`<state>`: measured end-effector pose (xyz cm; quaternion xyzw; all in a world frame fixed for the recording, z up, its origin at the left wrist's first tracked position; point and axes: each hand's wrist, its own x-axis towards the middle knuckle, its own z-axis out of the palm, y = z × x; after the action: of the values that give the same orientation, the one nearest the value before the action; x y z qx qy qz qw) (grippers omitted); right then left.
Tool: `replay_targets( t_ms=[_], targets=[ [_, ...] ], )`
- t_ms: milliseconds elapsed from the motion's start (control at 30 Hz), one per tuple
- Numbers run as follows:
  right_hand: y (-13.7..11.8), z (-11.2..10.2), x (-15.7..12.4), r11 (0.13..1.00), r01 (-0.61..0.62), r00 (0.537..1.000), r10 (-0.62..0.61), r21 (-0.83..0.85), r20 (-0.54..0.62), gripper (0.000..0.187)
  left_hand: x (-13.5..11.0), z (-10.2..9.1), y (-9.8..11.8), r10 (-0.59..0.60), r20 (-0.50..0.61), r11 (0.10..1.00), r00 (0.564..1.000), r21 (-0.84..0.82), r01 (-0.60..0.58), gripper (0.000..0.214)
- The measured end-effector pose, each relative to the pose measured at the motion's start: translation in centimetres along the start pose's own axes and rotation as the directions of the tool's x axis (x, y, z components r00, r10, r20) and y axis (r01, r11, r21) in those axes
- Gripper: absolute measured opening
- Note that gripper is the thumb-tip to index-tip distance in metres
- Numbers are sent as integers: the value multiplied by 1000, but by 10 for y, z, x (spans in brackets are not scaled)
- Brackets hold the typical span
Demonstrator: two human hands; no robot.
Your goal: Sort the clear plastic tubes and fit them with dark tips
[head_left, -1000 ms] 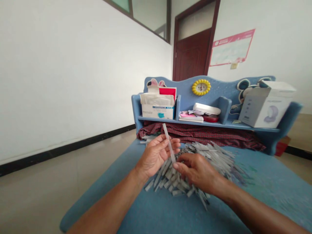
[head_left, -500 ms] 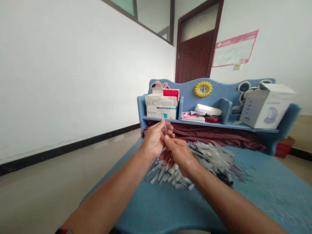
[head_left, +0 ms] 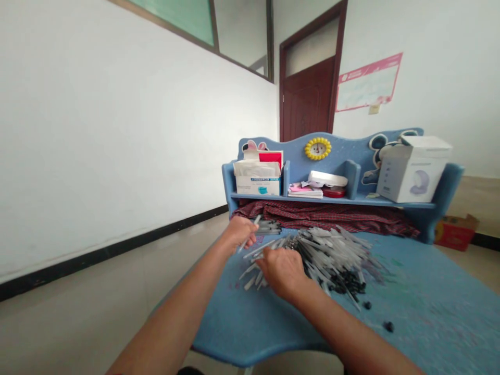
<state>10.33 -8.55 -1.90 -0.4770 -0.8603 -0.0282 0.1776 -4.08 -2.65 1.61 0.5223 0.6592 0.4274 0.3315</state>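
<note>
Tube of slim translucent plastic point(head_left: 257, 220), half hidden, is pinched in the left hand point(head_left: 241, 230) near the back left corner of the blue surface point(head_left: 250, 325). Apart, the right hand point(head_left: 283, 268), grip unclear, blocks some grey-white plastic tubes point(head_left: 332, 250). Dark-red checked cloth point(head_left: 332, 216) covers the back edge.

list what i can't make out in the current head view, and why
In the head view:
Right hand: fingertips hidden behind its own back, so whether it grips anything can't be told.
Slim whitish translucent plastic stick: middle covered by the left hand.
Pink-and-white rectangular paper poster: print too small and blurred to read.
Blue painted table: right end cut off by the picture's edge.
</note>
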Motion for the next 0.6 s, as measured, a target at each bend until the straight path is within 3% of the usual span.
replay_targets(
  t_ms=[100,267,433,600],
  targets=[
    [20,3,13,998,23,1000,-22,-55,9,25,-2,18,-13,-30,64,961,998,276,11,26],
    [36,2,23,992,13,1000,-12,-122,8,23,-3,32,-11,-2,90,790,996,611,-54,31],
    [46,-8,25,990,-27,1000,26,-136,-12,32,-13,35,-7,115,76,640,990,757,-133,20],
    [61,-19,12,989,-44,999,46,-141,10,30,-11,30,-11,155,95,580,983,797,-169,21]
  ],
)
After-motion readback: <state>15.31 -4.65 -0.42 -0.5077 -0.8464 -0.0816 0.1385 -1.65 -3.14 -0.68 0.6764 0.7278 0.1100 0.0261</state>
